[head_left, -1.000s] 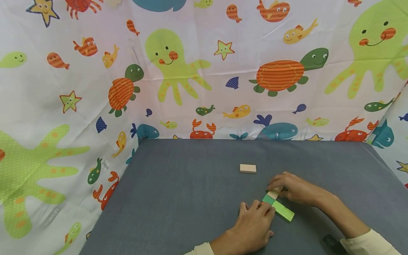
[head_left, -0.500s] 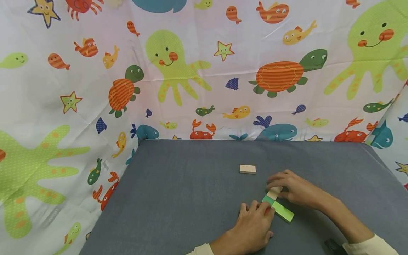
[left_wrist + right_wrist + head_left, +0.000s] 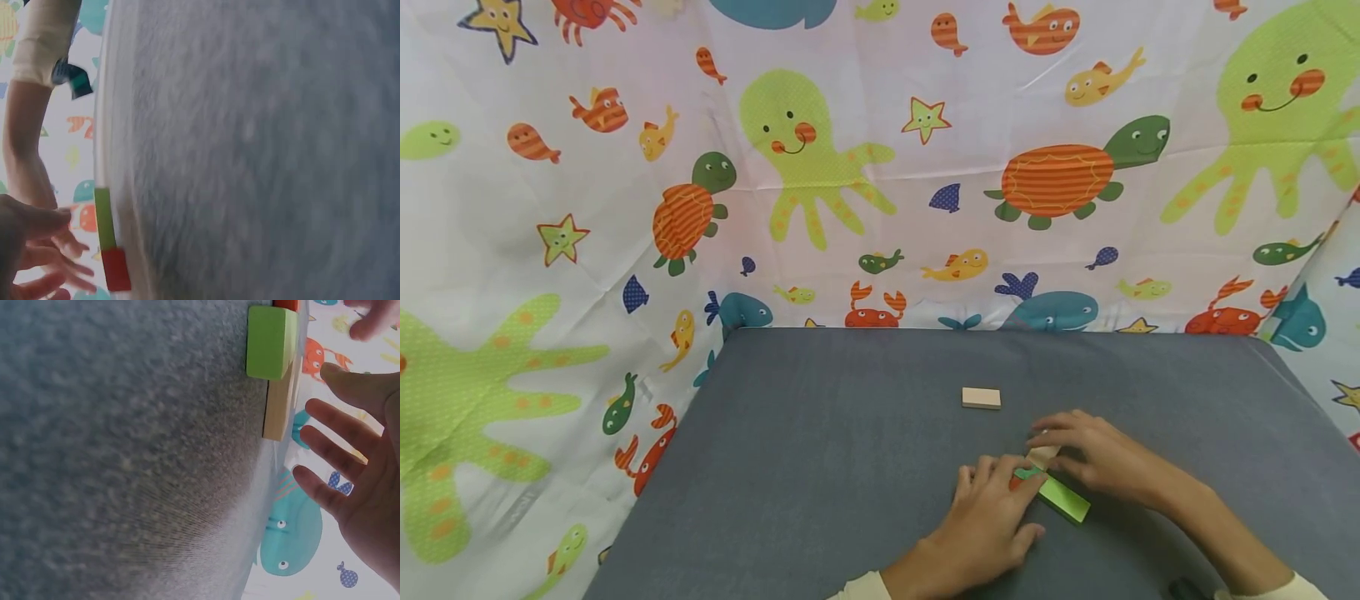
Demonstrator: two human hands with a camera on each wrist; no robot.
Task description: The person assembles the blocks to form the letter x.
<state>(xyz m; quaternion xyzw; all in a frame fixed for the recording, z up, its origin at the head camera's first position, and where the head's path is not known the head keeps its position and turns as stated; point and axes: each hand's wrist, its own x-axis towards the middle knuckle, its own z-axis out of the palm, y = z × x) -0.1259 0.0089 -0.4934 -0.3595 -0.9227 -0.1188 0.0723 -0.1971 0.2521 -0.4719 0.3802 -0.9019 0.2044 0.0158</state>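
Several small blocks lie together on the grey table: a light green block (image 3: 1063, 500), a darker green block (image 3: 1027, 472), a red block (image 3: 1016, 482) and a plain wooden block (image 3: 1042, 456). My left hand (image 3: 981, 525) hovers at the red and darker green blocks, its fingers partly covering them. The left wrist view has its loosely bent fingers apart from the red block (image 3: 116, 270). My right hand (image 3: 1105, 458) is beside the plain wooden block, its fingers overlapping it in the head view. In the right wrist view its spread fingers stand clear of the wooden block (image 3: 278, 415).
A second plain wooden block (image 3: 981, 398) lies alone farther back on the grey table (image 3: 850, 433). Behind the table and along its sides hangs a white cloth (image 3: 865, 50) printed with sea animals. A dark object (image 3: 1185, 588) shows near my right sleeve at the bottom edge.
My left fingers have loosened and shifted slightly up and left, covering more of the darker green block. My right fingers have relaxed beside the wooden block, and the right hand has lowered a little.
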